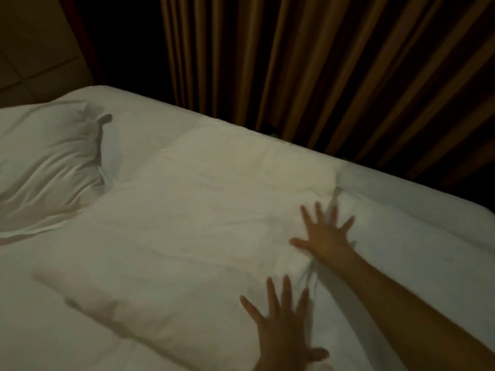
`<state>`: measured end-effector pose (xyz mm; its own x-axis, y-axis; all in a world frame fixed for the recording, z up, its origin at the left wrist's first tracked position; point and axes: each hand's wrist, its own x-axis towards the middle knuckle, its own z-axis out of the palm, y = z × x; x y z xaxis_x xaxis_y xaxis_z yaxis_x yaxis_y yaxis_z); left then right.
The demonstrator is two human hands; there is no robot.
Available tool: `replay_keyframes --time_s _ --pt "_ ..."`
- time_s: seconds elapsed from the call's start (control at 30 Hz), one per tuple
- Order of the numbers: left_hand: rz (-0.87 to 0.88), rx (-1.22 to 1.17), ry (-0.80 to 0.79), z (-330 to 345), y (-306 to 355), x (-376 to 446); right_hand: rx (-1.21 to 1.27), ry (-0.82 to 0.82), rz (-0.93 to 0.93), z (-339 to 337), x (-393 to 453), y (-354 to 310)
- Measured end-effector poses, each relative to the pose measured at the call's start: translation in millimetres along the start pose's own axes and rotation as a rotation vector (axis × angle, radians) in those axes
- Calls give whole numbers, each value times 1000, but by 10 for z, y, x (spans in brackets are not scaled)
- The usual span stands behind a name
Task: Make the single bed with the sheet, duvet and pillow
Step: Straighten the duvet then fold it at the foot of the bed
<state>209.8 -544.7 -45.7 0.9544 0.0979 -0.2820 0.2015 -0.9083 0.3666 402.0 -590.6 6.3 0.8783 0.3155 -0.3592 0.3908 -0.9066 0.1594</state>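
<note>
A white duvet (192, 223) lies spread in soft folds across the middle of the bed, over the white sheet (417, 210). A creased white pillow (45, 167) lies at the left end of the bed. My right hand (324, 234) presses flat on the duvet near its right edge, fingers straight and spread, the arm reaching in from the lower right. My left hand (281, 325) lies flat on the duvet nearer to me, fingers also spread. Both hands are blurred and hold nothing.
Brown pleated curtains (334, 76) hang just behind the far edge of the bed. A padded headboard panel (40, 44) stands at the upper left. The room is dim.
</note>
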Motion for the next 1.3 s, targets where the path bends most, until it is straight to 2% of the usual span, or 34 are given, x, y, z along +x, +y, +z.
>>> replay_keyframes --time_s 0.07,0.2,0.33,0.47,0.7,0.8,0.93,1.1,1.3 --pt "33 22 36 -414 153 -25 49 -53 -16 22 -350 -93" --pt "-37 260 -137 -899 521 -324 115 -67 -23 122 -1053 86" --pt "-24 299 -113 -1013 863 -655 67 -33 -22 179 -1707 544" --pt "115 362 -78 -892 1318 -798 146 -49 88 253 -2403 965" --pt "429 424 -110 -419 2737 -1360 259 -51 339 676 -3681 1941" --pt "514 519 -121 -143 3317 -1592 306 -43 446 948 -4230 2453" --pt "553 592 -107 293 4145 -1917 412 -58 543 1430 -5115 3305" --pt "606 630 -95 1013 5487 -2488 396 -59 624 1979 -6343 4658" --pt "721 581 -152 1757 6969 -3235 389 -56 673 2445 -7361 5811"
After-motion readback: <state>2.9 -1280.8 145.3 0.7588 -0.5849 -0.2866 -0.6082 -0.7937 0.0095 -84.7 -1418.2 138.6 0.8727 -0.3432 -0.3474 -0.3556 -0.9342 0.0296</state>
